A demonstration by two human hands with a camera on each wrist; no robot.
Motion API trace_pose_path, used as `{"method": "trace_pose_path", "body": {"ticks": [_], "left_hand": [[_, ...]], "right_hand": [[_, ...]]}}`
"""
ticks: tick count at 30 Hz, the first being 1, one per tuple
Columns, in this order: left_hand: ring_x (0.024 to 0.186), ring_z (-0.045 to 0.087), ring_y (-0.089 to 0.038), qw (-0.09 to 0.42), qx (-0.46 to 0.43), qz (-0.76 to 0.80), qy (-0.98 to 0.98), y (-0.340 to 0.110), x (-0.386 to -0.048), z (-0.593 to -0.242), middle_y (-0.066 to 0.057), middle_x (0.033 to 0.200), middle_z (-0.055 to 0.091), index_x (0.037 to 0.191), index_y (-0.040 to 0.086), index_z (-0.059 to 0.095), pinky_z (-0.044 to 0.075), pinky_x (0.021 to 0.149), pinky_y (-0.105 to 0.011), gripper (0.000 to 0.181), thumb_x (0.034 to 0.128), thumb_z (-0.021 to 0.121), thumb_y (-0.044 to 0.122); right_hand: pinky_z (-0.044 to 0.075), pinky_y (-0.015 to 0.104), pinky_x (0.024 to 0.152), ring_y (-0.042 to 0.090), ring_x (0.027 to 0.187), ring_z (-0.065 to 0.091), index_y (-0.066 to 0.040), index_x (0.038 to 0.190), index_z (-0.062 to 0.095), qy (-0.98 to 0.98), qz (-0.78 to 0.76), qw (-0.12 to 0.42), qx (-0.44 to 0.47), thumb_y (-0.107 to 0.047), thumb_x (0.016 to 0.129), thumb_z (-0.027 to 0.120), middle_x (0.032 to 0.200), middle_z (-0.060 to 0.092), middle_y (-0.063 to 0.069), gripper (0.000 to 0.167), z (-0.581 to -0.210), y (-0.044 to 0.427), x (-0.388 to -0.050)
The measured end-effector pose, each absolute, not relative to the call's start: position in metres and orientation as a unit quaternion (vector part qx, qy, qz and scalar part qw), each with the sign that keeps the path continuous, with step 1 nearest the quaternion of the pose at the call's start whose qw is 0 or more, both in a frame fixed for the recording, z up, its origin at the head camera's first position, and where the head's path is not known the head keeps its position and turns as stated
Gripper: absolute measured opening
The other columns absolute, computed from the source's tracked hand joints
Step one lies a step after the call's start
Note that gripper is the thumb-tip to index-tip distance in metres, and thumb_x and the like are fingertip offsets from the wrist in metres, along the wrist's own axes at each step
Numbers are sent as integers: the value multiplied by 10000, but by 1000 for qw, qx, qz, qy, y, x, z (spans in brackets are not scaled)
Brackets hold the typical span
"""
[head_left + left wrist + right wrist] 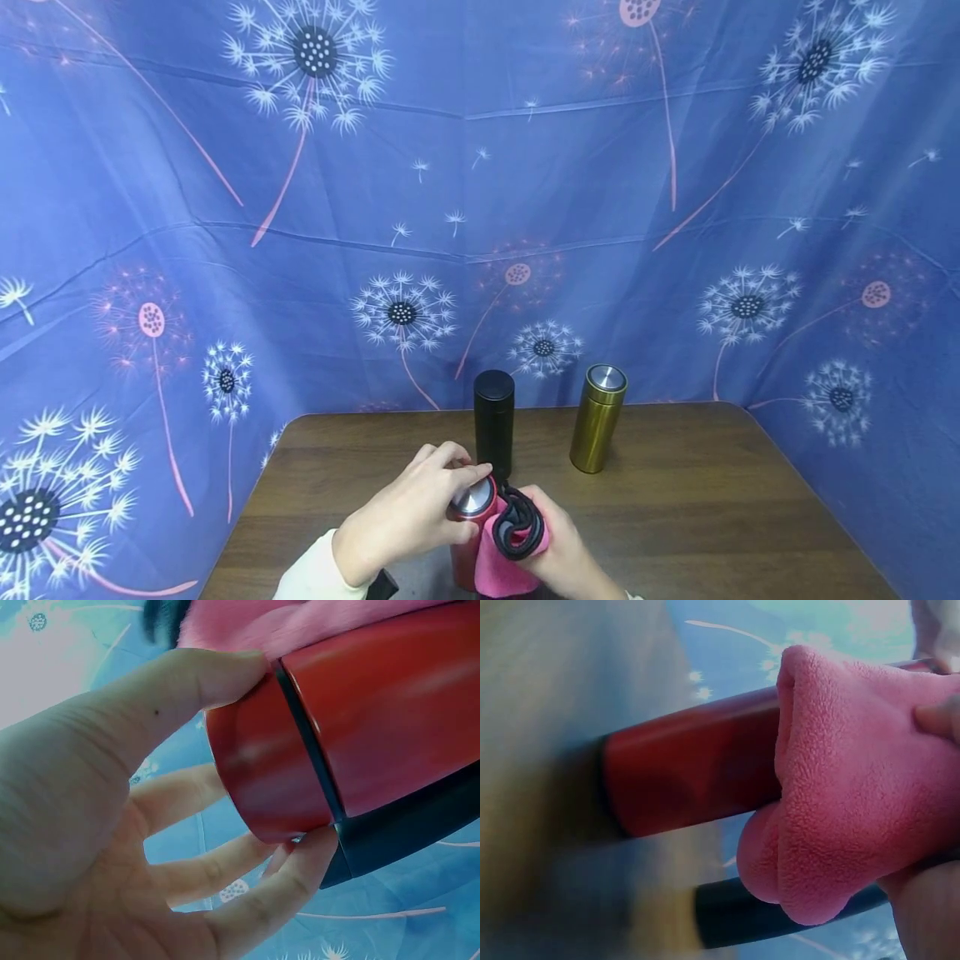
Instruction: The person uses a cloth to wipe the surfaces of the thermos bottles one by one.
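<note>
Wiping seems the current step: the left hand (416,512) pinches the red bottle (464,562) near its top, the right hand (567,546) grips a pink cloth (498,575) against it — next probably needs a steady hold. Beyond both hands stand a black bottle (494,425) and a gold bottle (596,423).

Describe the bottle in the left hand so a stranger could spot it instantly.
Find the wooden table, then the left hand over its near part. The red bottle is gripped there by its top, beside a pink cloth; its colour sets it apart from the black bottle and gold bottle farther back.
</note>
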State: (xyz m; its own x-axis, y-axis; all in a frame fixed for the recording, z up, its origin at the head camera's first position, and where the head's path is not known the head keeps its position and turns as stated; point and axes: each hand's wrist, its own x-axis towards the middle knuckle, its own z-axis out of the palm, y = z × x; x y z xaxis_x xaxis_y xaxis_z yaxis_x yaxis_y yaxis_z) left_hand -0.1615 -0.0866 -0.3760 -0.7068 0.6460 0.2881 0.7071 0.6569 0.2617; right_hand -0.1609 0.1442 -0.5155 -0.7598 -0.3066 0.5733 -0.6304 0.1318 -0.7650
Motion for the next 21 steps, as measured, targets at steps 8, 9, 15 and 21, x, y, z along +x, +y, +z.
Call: {"method": "trace_pose_path", "body": {"ticks": [8,9,15,21], "left_hand": [[991,455,-194,78,-388,-207,-894,-87,-162,-380,25,1128,459,1333,143,661,471,821,-286,604,748,809,171],[994,459,-195,83,-389,-210,-893,-87,-162,-381,18,1132,464,1330,125,658,474,822,-289,599,755,815,176],[993,472,-187,96,-362,-241,-895,-84,-162,-388,-31,1147,488,1277,84,673,469,810,-312,586,760,865,283],[993,475,-168,82,-355,-253,-897,-84,-164,-388,-54,1124,489,1272,119,692,468,786,-299,576,763,871,319]], "right_hand": [[524,304,868,165,987,642,-173,1176,599,-745,563,156,323,-40,759,846,1083,670,-34,503,-490,147,-162],[526,306,861,166,978,642,-167,1176,599,-745,558,162,328,-43,762,847,1079,668,-33,498,-489,148,-163],[524,318,867,175,971,640,-141,1182,595,-743,548,174,342,-57,787,841,1081,664,-10,473,-487,150,-164],[521,325,887,183,1005,641,-156,1197,595,-743,562,153,331,-46,783,841,1110,669,-11,494,-482,151,-163]]}}
